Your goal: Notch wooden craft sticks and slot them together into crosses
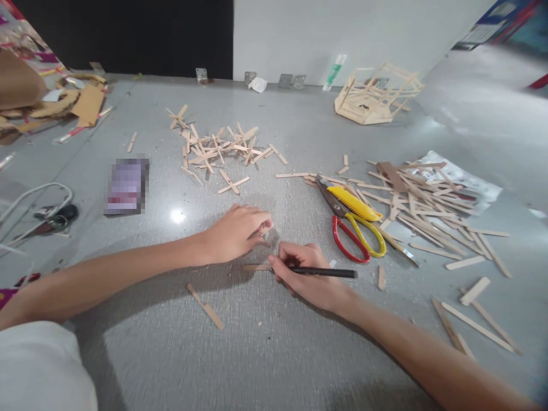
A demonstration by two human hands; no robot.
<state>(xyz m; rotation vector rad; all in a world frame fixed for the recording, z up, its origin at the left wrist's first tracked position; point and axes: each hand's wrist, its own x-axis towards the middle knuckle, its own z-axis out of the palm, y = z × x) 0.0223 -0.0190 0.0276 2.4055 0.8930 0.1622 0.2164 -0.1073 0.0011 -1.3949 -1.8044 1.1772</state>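
My right hand [306,271] grips a black pen [329,272] in a writing hold, its tip hidden by the fingers. Under those fingertips lies a short wooden craft stick [254,267], flat on the grey table. Just above it, my left hand [235,234] is closed in a pinch around a small craft stick piece [266,231], mostly covered by the fingers. Closer to me, two thin stick pieces [213,315] lie end to end at a slight angle. Scissors [353,237] with one red and one yellow handle rest right of my hands, beside a yellow utility knife [353,202].
Crossed craft sticks [218,148] are heaped beyond my hands. A loose stick pile [422,200] spreads at right, by a plastic bag [479,191]. A wooden stick frame [363,108] stands at the back. Left are a blurred-out purple object [125,185], a cable [64,191] and cardboard [89,104].
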